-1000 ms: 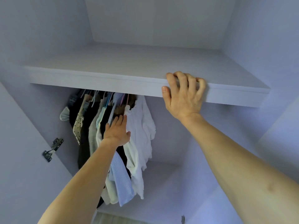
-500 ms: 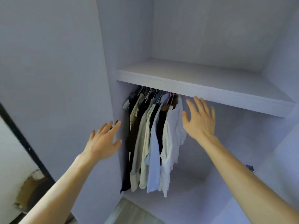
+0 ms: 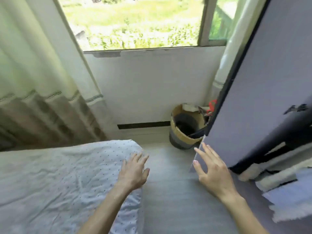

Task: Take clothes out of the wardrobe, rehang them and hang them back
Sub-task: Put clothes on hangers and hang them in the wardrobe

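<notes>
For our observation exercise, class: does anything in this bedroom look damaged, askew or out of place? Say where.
The woven basket on the floor below the window, beside the open wardrobe door, stands out: its rim looks ragged and uneven. The bed sheet is creased. Blur hides finer damage.

Bare floor point(image 3: 168, 191) lies between bed point(image 3: 59, 179) and wardrobe door point(image 3: 263, 92).

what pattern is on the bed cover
The bed cover is pale with small dark dots; head view.
</notes>
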`<action>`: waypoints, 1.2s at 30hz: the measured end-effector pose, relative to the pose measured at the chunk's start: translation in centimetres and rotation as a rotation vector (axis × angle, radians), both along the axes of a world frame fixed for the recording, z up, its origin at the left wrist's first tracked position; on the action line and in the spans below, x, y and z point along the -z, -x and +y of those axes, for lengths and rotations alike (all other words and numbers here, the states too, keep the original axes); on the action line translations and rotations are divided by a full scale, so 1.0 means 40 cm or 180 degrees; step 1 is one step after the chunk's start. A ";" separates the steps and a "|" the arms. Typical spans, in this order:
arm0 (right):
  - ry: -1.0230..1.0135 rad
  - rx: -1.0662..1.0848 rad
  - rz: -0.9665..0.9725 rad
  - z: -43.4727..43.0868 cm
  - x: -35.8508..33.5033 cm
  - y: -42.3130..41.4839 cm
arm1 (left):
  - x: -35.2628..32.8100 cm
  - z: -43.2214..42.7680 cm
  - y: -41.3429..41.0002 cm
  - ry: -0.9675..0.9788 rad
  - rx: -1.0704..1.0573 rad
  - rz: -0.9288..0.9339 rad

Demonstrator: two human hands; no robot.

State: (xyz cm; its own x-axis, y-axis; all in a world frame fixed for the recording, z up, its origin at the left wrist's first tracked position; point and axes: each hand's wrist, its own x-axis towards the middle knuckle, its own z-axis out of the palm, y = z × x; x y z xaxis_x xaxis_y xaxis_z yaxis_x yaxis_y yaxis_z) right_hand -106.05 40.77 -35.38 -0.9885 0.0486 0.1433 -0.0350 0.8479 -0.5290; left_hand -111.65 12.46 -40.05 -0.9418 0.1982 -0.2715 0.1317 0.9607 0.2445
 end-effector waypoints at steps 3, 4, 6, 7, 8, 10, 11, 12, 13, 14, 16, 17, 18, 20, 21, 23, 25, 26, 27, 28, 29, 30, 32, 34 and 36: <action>-0.0066 -0.0838 -0.0333 -0.181 0.044 0.017 | 0.046 -0.211 -0.179 0.0014 -0.0841 -0.0276; -0.0123 -0.1100 -0.0413 -0.240 0.051 0.019 | 0.053 -0.270 -0.242 -0.0006 -0.1153 -0.0326; -0.0233 -0.1626 -0.0544 -0.355 0.059 0.017 | 0.057 -0.369 -0.364 -0.0038 -0.1761 -0.0367; -0.0270 -0.1912 -0.0576 -0.406 0.063 0.010 | 0.055 -0.405 -0.427 -0.0053 -0.2044 -0.0373; -0.0297 -0.2217 -0.0598 -0.453 0.068 0.001 | 0.053 -0.431 -0.488 -0.0073 -0.2306 -0.0367; -0.0389 -0.2850 -0.0668 -0.533 0.079 -0.021 | 0.051 -0.452 -0.613 -0.0146 -0.2835 -0.0261; -0.0439 -0.3163 -0.0694 -0.569 0.085 -0.035 | 0.051 -0.451 -0.677 -0.0193 -0.3104 -0.0198; -0.0487 -0.3458 -0.0714 -0.601 0.091 -0.056 | 0.050 -0.443 -0.743 -0.0239 -0.3363 -0.0165; -0.0530 -0.3722 -0.0732 -0.629 0.096 -0.081 | 0.049 -0.431 -0.808 -0.0279 -0.3614 -0.0145; -0.0559 -0.3974 -0.0746 -0.655 0.101 -0.112 | 0.048 -0.415 -0.875 -0.0301 -0.3875 -0.0110; -0.0644 -0.4450 -0.0759 -0.703 0.110 -0.175 | 0.043 -0.377 -1.000 -0.0317 -0.4400 -0.0014; -0.0717 -0.4672 -0.0759 -0.725 0.113 -0.206 | 0.039 -0.355 -1.055 -0.0309 -0.4631 0.0035; -0.0784 -0.4884 -0.0749 -0.746 0.115 -0.239 | 0.037 -0.328 -1.108 -0.0281 -0.4842 0.0071; -0.0877 -0.5306 -0.0682 -0.782 0.117 -0.311 | 0.034 -0.270 -1.209 -0.0228 -0.5259 0.0089; -0.0914 -0.5512 -0.0647 -0.792 0.119 -0.349 | 0.035 -0.238 -1.256 -0.0237 -0.5461 0.0083; -0.0974 -0.5881 -0.0614 -0.803 0.122 -0.424 | 0.038 -0.175 -1.344 -0.0257 -0.5819 0.0082; -0.1004 -0.6153 -0.0607 -0.816 0.121 -0.491 | 0.039 -0.126 -1.422 -0.0283 -0.6156 0.0069; -0.0996 -0.6263 -0.0624 -0.825 0.118 -0.520 | 0.038 -0.107 -1.456 -0.0320 -0.6310 0.0056; -0.0995 -0.6371 -0.0629 -0.833 0.115 -0.548 | 0.038 -0.088 -1.487 -0.0369 -0.6439 0.0054; -0.1011 -0.6479 -0.0602 -0.841 0.114 -0.574 | 0.040 -0.071 -1.516 -0.0428 -0.6549 0.0069; -0.1042 -0.6595 -0.0553 -0.851 0.117 -0.605 | 0.044 -0.054 -1.546 -0.0480 -0.6657 0.0093; -0.1087 -0.6655 -0.0505 -0.855 0.118 -0.616 | 0.046 -0.044 -1.559 -0.0498 -0.6694 0.0089; -0.1214 -0.6796 -0.0480 -0.873 0.126 -0.660 | 0.051 -0.027 -1.601 -0.0529 -0.6805 0.0051; -0.1331 -0.6861 -0.0480 -0.904 0.134 -0.712 | 0.057 -0.035 -1.650 -0.0526 -0.6835 0.0059; -0.1375 -0.6896 -0.0478 -0.945 0.142 -0.768 | 0.067 -0.071 -1.705 -0.0527 -0.6815 0.0032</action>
